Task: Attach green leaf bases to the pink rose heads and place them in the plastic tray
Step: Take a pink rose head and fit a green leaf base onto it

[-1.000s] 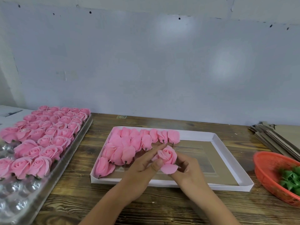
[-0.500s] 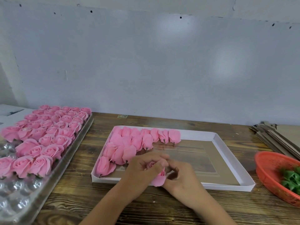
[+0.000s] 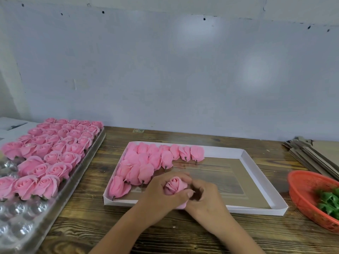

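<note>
Nearest the camera, the left hand (image 3: 165,196) curls its fingers and thumb round a single soft pink rose head (image 3: 175,185), whose open bloom faces up and slightly toward the wall. The right hand (image 3: 206,200) presses against the rose's right side with fingers bent inward; what its fingertips pinch is hidden. Both hands hover over the near edge of a shallow white cardboard box lid (image 3: 256,210) lying on the dark wooden table (image 3: 183,235). In the lid's left part lie roughly fifteen loose pink rose heads (image 3: 146,162) on their sides, short stubs pointing toward the camera. At the right edge sits one orange plastic mesh basket (image 3: 302,186) holding several green leaf bases (image 3: 328,200), too bunched to count. On the left, a clear plastic blister tray (image 3: 18,228) carries several dozen upright pink roses (image 3: 55,147); its near cups are bare. Far right, a stack of flat cardboard sheets (image 3: 311,153) lies against the pale wall.
</note>
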Demonstrator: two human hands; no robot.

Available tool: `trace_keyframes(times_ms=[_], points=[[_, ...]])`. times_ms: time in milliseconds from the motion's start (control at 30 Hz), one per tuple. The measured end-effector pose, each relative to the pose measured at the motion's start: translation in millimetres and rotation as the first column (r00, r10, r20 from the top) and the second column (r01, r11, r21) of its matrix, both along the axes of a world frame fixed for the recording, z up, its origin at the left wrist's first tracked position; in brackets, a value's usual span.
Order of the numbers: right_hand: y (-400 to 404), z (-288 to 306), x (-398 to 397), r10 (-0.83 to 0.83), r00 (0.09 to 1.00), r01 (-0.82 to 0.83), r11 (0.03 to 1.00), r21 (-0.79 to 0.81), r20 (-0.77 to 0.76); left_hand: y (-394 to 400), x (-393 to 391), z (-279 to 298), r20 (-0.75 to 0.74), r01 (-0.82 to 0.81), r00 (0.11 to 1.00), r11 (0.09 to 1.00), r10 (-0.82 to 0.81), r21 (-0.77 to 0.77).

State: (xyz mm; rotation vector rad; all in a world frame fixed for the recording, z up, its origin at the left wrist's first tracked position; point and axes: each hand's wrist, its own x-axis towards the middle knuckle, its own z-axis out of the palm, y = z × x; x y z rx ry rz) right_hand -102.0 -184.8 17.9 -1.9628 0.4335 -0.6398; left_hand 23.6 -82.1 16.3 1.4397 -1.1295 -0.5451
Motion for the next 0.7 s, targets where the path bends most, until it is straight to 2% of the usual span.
trace_keyframes(times_ms=[133,300,400,500,700], points=[[-1.7,0.4,-0.1,-0.018,1.0,0.019,1.0,-0.005,0.023,1.7,-0.2,2.9,-0.066,-0.005,0.998,1.0,0.006,0.014],[-4.5,1.8,0.8,-0.021,0.996,0.013,0.995,0.104,0.081,2.3,1.1,7.1,-0.173,0.049,0.984,0.999,-0.047,0.009],[-7.7,2.7,1.0,-0.024,0.994,0.006,0.986,0.165,0.108,1.8,1.1,4.5,-0.144,0.064,0.988,0.998,-0.059,0.028],[-7.8,2.5,1.4,-0.034,0.993,0.014,0.985,0.172,0.113,0.3,1.1,2.1,-0.12,0.0,0.993,1.0,0.001,0.004],[-5.9,0.1,3.9,-0.03,0.994,0.007,0.979,0.202,0.109,-0.8,4.8,2.4,-0.16,-0.061,0.986,0.995,0.048,-0.075]])
